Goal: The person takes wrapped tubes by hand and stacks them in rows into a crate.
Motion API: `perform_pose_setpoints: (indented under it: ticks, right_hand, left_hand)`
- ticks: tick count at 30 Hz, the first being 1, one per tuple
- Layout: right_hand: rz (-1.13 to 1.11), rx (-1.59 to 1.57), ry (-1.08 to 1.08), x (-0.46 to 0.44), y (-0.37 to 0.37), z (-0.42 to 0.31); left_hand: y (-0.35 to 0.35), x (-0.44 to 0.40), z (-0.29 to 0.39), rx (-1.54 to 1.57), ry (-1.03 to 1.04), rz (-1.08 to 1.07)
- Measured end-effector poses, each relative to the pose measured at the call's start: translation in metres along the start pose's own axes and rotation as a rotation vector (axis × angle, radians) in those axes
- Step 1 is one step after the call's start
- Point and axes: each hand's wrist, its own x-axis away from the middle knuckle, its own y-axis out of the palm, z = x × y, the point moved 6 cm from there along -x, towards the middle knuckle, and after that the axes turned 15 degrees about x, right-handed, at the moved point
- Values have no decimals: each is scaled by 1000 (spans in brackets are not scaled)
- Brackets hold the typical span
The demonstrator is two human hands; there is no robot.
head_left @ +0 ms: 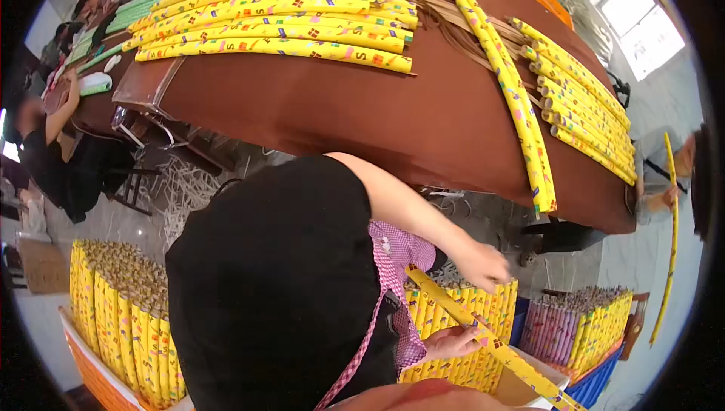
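My right hand [453, 341] holds a long yellow roll of printed wrapping paper [498, 350], which slants down to the lower right. My left hand [485, 267] is curled closed just above that roll, apart from it and slightly blurred. What its fingers hold, if anything, I cannot make out. Below my hands stands a box [521, 390] packed with upright yellow rolls [495, 309]. My black shirt [272, 283] and pink checked apron [393, 260] fill the middle and hide part of the box.
More yellow rolls [279, 33] lie on the brown-covered table [249, 101]. Full boxes of upright rolls [121, 320] stand left, and a blue crate [596, 388] with purple and yellow rolls right. A person [57, 139] sits left; another person [664, 192] holds a roll at right.
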Motion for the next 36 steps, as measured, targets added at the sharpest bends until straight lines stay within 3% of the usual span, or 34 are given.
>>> perform_pose_setpoints:
  ticks: [2,6,10,11,12,14,16,17,19,21,25,27,29,31,32,33,36]
  right_hand:
    - [-50,-14,10,-7,9,5]
    - [-90,-168,8,-15,38,10]
    - [-40,-106,143,0,63,27]
    - [39,-98,120,6,65,35]
    - [-75,-183,77,9,74,37]
    - [80,-343,260,20,76,61]
    - [207,-458,373,34,68,88]
    - [180,-386,394,40,66,95]
    - [168,-443,400,49,55,108]
    - [206,-442,451,59,44,111]
    - [249,-475,570,69,36,118]
    - [277,-481,531,69,24,138]
    - [277,-491,503,70,18,137]
    - [315,-545,447,65,9,117]
    - [350,-513,362,64,1,118]
    - [327,-538,437,62,1,110]
    - [362,-464,365,65,-21,133]
  left_hand:
    - [-15,63,-37,-122,-228,-8]
    - [-29,136,-64,144,-495,1]
    - [-40,178,-73,290,-597,74]
    - [-41,180,-67,427,-733,31]
    - [-44,178,-58,495,-793,10]
    - [-44,189,-65,420,-923,-34]
    - [-40,190,-65,462,-892,-36]
    - [-40,198,-70,494,-980,-62]
    - [-29,205,-81,395,-952,-214]
    - [-32,209,-90,388,-959,-95]
    - [-32,201,-99,451,-1082,-118]
    - [-31,192,-98,439,-994,-74]
    - [-30,183,-91,420,-1047,-47]
    - [-29,175,-81,583,-1012,0]
    - [-30,168,-73,588,-952,-62]
    - [-31,162,-66,581,-893,-106]
    - [-32,155,-57,556,-778,-121]
